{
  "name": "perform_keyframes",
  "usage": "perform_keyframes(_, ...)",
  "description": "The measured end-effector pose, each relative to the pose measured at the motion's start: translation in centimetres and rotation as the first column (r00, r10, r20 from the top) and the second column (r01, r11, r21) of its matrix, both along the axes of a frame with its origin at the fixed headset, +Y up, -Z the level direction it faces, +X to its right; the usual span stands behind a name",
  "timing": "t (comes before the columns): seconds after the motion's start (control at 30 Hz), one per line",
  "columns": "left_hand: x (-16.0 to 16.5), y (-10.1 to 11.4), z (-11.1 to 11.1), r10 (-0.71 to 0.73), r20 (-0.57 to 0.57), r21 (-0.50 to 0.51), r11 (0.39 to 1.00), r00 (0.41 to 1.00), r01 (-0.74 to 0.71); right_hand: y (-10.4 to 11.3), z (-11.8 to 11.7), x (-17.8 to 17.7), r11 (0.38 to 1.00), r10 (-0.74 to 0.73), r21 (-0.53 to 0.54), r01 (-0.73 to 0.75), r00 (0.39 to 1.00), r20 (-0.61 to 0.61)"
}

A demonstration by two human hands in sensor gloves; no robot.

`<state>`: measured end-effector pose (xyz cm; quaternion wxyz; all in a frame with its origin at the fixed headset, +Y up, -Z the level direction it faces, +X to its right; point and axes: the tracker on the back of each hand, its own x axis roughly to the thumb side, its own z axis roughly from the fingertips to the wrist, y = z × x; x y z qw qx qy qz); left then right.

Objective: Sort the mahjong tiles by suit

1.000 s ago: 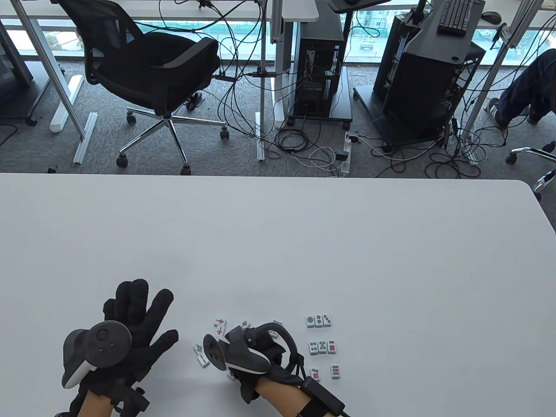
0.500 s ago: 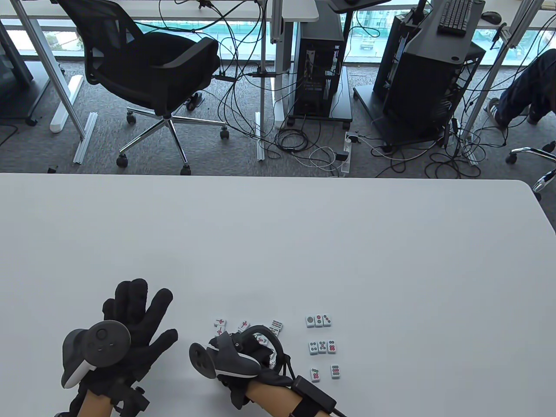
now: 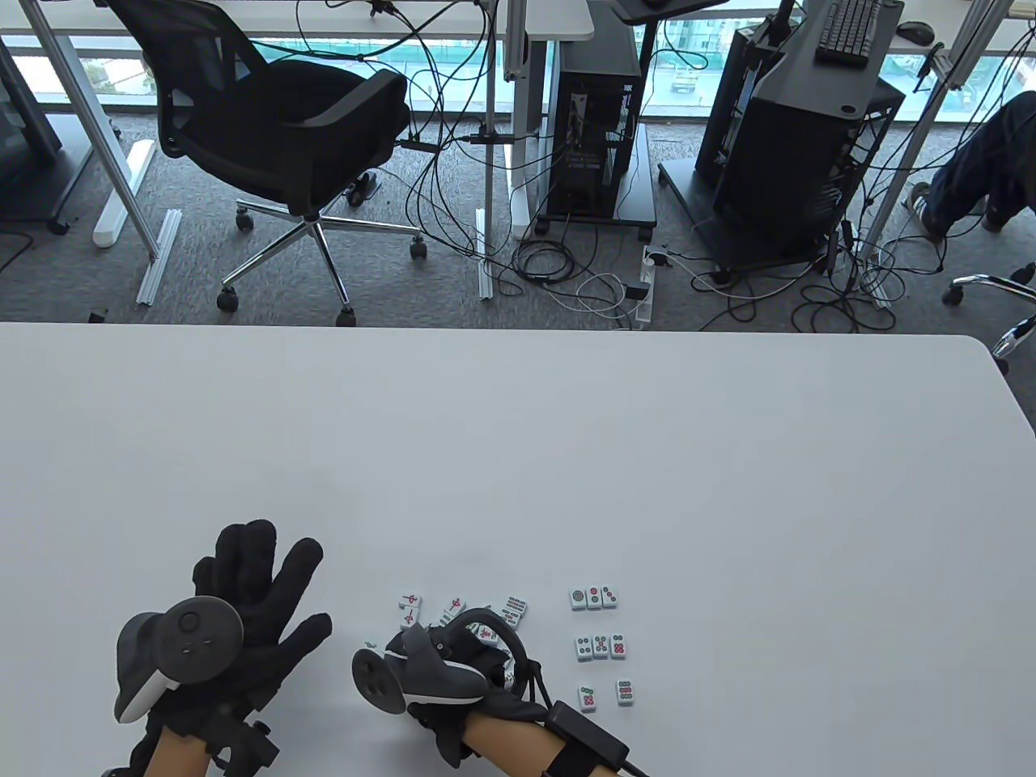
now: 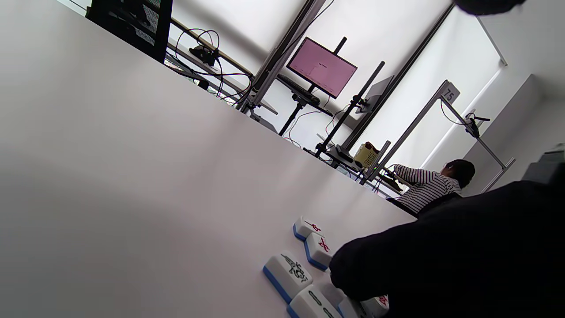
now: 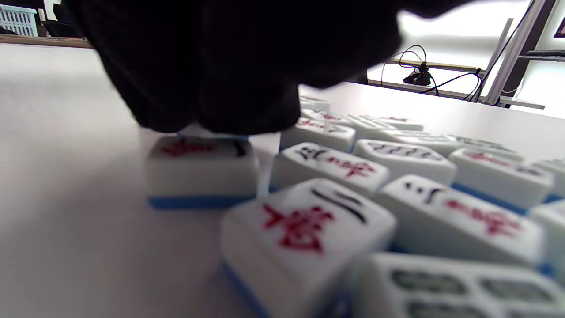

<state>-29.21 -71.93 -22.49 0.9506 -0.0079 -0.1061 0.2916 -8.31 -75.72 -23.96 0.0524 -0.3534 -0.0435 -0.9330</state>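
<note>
Mostly hidden, right hand covers tiles; its grip unclear; left hand spread flat.

black office chair on grey carpet beyond the bench | cable tangle on floor | dark computer tower on a cart | keyboard top right | pink-lit monitor | seated person in striped top

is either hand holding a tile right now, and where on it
The left hand lies flat on the table, holding nothing. The right hand's fingers sit on top of a tile; an actual grip cannot be told.
</note>
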Motion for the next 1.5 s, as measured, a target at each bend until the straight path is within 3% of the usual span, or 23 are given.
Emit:
perform_keyframes(0.13, 0.0, 0.0, 0.0, -0.002, 0.001, -0.002, 1.0, 1.0, 0.002, 0.3, -0.2, 0.3, 1.0, -0.02, -0.018, 0.02, 1.0, -0.002)
perform_keyframes(0.53, 0.1, 0.0, 0.0, -0.006, 0.0, -0.009, 1.0, 1.0, 0.006, -0.3, -0.7, -1.1, 0.99, 0.129, -0.054, -0.132, 0.99, -0.058)
perform_keyframes(0.67, 0.0, 0.1, 0.0, 0.003, -0.003, -0.003, 1.0, 1.0, -0.003, 0.6, -1.5, 0.2, 1.0, -0.003, -0.02, 0.002, 0.999, -0.054)
perform_keyframes(0.87, -0.3, 0.3, 0.0, 0.026, -0.011, 0.004, 1.0, 1.0, -0.026, 4.1, -4.2, 7.0, 0.977, -0.2, 0.092, 0.193, 0.977, 0.077)
perform_keyframes(1.07, -0.1, 0.2, 0.0, 0.008, -0.007, -0.004, 1.0, 1.0, -0.008, 6.1, -7.5, 16.2, 0.991, -0.109, 0.106, 0.082, 0.952, 0.287)
perform_keyframes(1.27, -0.2, 0.2, 0.0, 0.005, -0.014, -0.005, 1.0, 1.0, -0.005, 3.8, -9.0, 23.9, 0.999, 0.002, 0.041, -0.024, 0.887, 0.462)
perform_keyframes(1.5, -0.3, 0.2, 0.0, 0.005, -0.021, -0.005, 1.0, 1.0, -0.005, 0.7, -8.9, 26.8, 0.999, 0.051, -0.028, -0.042, 0.845, 0.532)
